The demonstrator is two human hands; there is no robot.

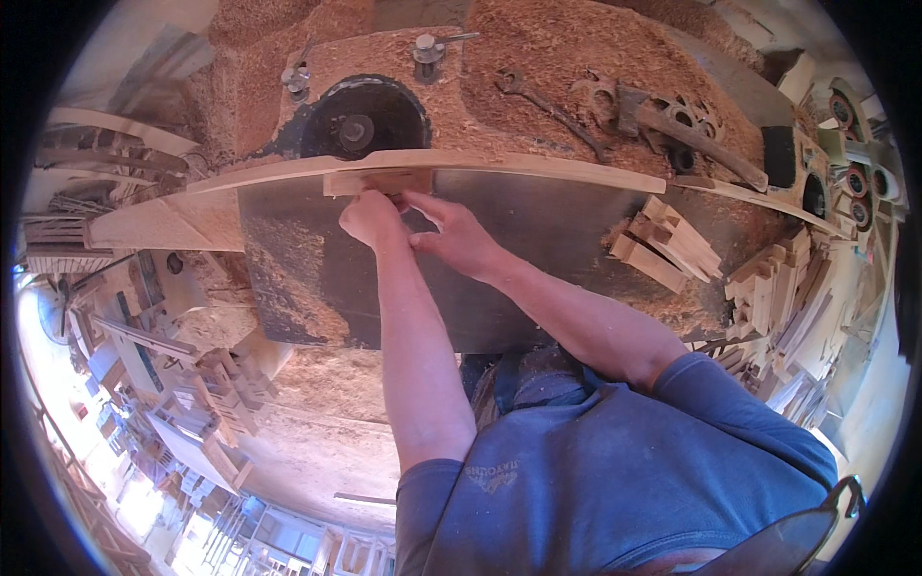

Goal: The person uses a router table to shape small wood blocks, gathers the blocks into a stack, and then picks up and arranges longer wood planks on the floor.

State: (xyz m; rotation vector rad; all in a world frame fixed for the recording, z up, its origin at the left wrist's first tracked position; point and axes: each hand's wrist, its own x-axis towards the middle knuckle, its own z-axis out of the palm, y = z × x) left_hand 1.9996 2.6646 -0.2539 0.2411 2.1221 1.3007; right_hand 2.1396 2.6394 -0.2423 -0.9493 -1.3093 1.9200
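Note:
A short wooden block lies on the dark metal machine table, its far edge against a long wooden fence strip. My left hand is closed on the block's near edge, with its fingertips partly hidden. Beside it, my right hand reaches in from the right, index finger stretched toward the block and thumb apart. Whether that fingertip touches the wood I cannot make out. Just beyond the strip sits a round black disc with a bolt at its centre.
Several cut wooden pieces lie to the right on the table, with more stacked beyond. A wrench, a hammer and metal cutter parts rest on sawdust behind the strip. A wider board extends at the left.

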